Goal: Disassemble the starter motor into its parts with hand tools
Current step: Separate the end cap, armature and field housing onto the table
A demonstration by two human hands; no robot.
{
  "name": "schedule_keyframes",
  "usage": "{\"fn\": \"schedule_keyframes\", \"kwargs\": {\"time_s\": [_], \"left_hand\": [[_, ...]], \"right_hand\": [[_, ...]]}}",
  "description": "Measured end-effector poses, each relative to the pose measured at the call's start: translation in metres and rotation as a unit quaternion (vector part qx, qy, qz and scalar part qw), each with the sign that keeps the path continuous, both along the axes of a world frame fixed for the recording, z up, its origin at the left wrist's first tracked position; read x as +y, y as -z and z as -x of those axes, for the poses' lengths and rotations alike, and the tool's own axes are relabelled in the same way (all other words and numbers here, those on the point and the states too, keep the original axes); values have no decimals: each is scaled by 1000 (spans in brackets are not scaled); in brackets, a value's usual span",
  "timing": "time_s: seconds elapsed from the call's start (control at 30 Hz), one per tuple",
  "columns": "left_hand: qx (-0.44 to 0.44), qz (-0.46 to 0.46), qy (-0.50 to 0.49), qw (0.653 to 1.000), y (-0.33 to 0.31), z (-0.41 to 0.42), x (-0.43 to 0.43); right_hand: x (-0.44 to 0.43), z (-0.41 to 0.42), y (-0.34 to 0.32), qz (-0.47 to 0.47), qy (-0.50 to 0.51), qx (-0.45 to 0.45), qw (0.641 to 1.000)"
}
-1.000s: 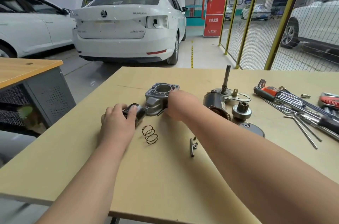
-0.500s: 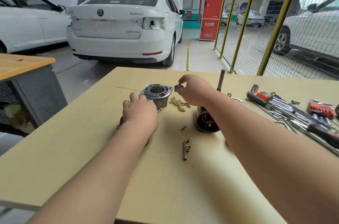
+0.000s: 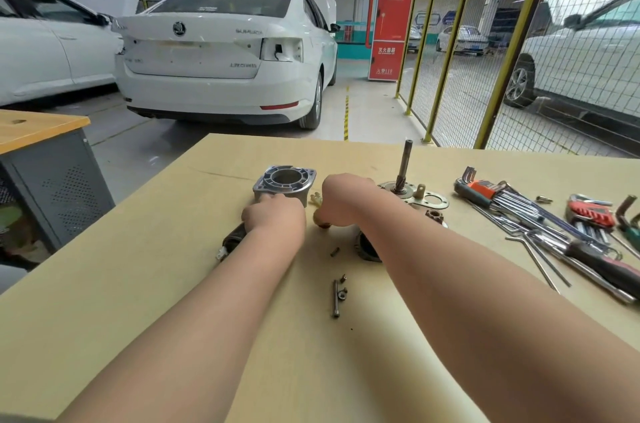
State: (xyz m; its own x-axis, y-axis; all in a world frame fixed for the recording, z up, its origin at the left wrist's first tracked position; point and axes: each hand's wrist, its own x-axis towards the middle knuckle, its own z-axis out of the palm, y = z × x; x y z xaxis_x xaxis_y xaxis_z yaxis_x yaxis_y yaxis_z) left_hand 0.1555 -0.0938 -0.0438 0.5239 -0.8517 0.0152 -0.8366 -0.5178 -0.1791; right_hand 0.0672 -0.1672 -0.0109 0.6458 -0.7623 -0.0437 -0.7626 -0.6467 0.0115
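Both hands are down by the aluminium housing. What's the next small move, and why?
Probably lift the cream lever with the right hand and park it by the loose bolts: it lies free between that hand and the housing, whose bore looks empty, left hand at its base.

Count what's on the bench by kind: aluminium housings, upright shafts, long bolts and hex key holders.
Aluminium housing: 1
Upright shaft: 1
Long bolt: 1
Hex key holders: 2, one orange and one red
Total: 5
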Motion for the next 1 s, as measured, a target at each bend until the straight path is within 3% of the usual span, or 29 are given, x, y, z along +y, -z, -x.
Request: {"fn": "schedule_keyframes", "kwargs": {"time_s": [0.13, 0.23, 0.4, 0.6, 0.8, 0.87, 0.97, 1.0], "left_hand": [[3, 1, 12, 1000, -1, 6, 3], [2, 10, 39, 999, -2, 18, 12], [-57, 23, 79, 995, 4, 46, 37], [3, 105, 76, 992, -4, 69, 58], [-17, 60, 107, 992, 5, 111, 64], [9, 122, 100, 987, 3, 104, 70], [48, 323, 65, 943, -3, 68, 85], [51, 350, 33, 935, -5, 52, 90]], "right_hand": [[0, -2, 4, 36, -5, -20, 999], [1, 0, 2, 31, -7, 12, 999], [10, 6, 0, 43, -10, -6, 999], [17, 60, -24, 80, 7, -236, 968], [29, 136, -4, 47, 66, -401, 913], [29, 158, 11, 50, 86, -420, 902], [24, 177, 37, 8, 121, -429, 895], [22, 180, 43, -26, 131, -439, 888]]}}
